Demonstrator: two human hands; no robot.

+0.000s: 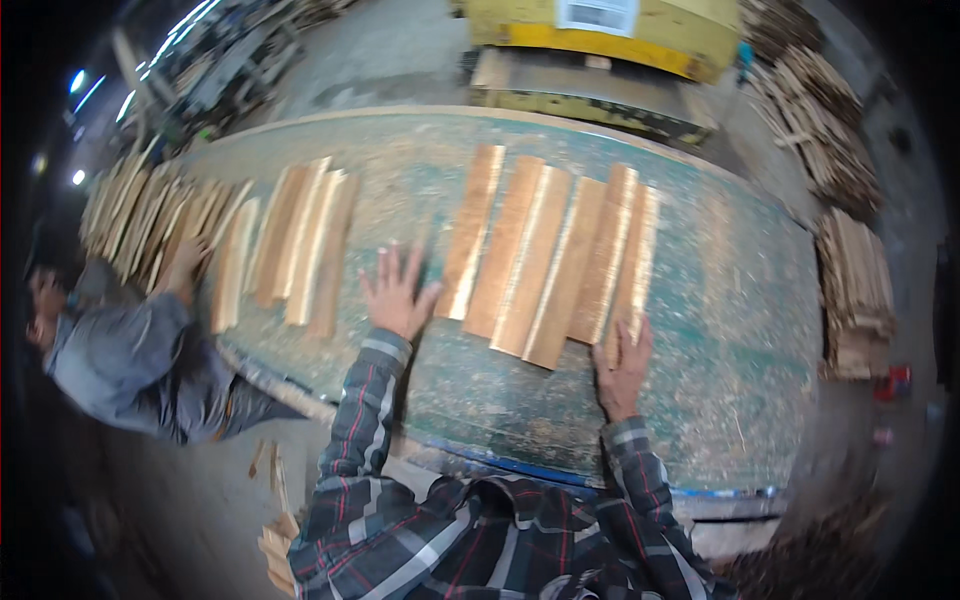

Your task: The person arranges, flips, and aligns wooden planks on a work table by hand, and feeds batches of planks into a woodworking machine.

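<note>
Several flat brown wooden strips with pale edges lie side by side in front of me on a green worktable (740, 330). My left hand (398, 300) is open, fingers spread, just left of the leftmost strip (473, 235) of this group. My right hand (622, 372) is at the near end of the rightmost strip (636, 265), its thumb and fingers closed about that end. Between the hands, the middle strips (560, 280) lie slightly staggered, some overlapping. Blur softens the fingers of both hands.
A second group of strips (300, 245) lies to the left, near a co-worker (140, 350) whose hand touches a long row of strips (150, 220). Wood stacks (855, 290) stand beyond the right edge. A yellow machine (600, 35) stands past the far edge.
</note>
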